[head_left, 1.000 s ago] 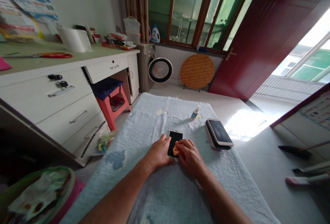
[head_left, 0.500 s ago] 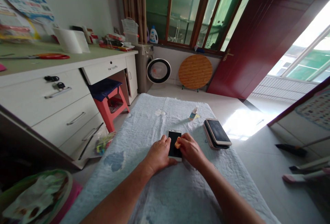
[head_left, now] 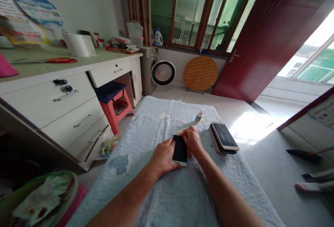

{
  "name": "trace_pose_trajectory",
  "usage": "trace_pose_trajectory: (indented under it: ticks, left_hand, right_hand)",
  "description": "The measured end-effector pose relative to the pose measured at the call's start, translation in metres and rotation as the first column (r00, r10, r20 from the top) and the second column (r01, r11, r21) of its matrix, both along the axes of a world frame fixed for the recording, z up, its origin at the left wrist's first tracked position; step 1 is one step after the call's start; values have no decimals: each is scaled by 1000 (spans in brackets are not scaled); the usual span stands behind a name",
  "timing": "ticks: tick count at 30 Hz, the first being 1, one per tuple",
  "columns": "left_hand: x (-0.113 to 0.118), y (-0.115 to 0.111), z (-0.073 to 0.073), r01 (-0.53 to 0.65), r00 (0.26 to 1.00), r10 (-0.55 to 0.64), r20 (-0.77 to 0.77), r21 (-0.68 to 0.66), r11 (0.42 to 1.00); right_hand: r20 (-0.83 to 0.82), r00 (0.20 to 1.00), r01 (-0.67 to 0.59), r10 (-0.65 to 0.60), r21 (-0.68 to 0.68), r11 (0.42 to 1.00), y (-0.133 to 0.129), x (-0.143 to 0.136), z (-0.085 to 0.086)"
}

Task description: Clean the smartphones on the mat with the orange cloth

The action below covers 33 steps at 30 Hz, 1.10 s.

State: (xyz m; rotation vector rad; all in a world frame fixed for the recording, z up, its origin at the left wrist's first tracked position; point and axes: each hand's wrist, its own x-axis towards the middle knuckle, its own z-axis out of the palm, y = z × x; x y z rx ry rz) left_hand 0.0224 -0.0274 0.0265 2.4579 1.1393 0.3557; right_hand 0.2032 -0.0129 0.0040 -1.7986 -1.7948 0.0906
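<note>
A white smartphone (head_left: 180,151) with a dark screen lies on the pale blue cloth (head_left: 156,119) covering the table. My left hand (head_left: 164,155) grips it along its left side and lower edge. In my right hand (head_left: 192,140) an orange cloth (head_left: 182,133) is pinched, pressed on the phone's top right end. Most of that cloth is hidden by my fingers. Beyond my right hand stands a small spray bottle (head_left: 198,116) with a white top. To the right lies a stack of phones (head_left: 224,135), a gold-edged one uppermost.
A white desk (head_left: 114,65) with drawers runs along the left, a red stool (head_left: 118,114) beneath it. A waste bin (head_left: 74,188) stands at the lower left. Farther back are a washing machine (head_left: 149,70) with its door ajar and a round wooden tabletop (head_left: 200,73).
My right hand has moved the orange cloth from the middle of the phone's screen up to its top end. My left hand keeps its hold. The view has shifted slightly.
</note>
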Motion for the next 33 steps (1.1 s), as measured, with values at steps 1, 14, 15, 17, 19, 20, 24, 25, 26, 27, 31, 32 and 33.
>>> trace_pose_trajectory:
  ticks: [1,14,15,17,19,20,24,25,26,27,31,32,33]
  left_hand:
    - [0,0,0,-1,1000,1,6,-1,1000]
    - [1,-8,0,-11,1000,12,-11,28,1000]
    - [1,-9,0,-16,1000,17,-23,39,999]
    - [1,-10,1,-15,999,17,-40,51,999]
    - [2,-10,1,-8,999,10,-44,52,999]
    - [2,-9,1,-4,999,6,-42,50,999]
    - [3,-9,0,19,1000,-18,-23,40,999]
    - [3,-9,0,22,1000,-22,-19,40,999]
    - [3,-9,0,26,1000,-25,-17,40,999]
    - [3,-8,0,27,1000,-27,-15,42,999]
    - [2,-8,-1,32,999,-32,-9,40,999]
    - [2,-8,-1,33,999,-33,-7,36,999]
    - [2,-8,-1,31,1000,-31,-6,33,999]
  right_hand:
    - [-10,1000,-4,4,8,1000,-1,-3,-1]
    - [75,982,-177,176,7,984,6,-17,-2]
    - [98,983,-156,156,-6,988,4,-10,0]
    - [141,982,-120,122,-24,993,-2,4,4]
    - [158,985,-62,67,-38,997,-6,15,5]
    - [152,987,-43,49,-42,998,-8,18,4]
    - [109,994,-32,31,9,999,-5,16,-3]
    - [100,994,-45,42,29,999,-2,12,-5]
    - [92,994,-60,55,46,997,1,7,-7]
    - [83,994,-75,70,57,996,4,2,-8]
    - [70,988,-139,135,60,988,13,-15,-9]
    - [72,986,-157,153,53,986,14,-17,-8]
    - [73,983,-170,166,48,984,15,-19,-8]
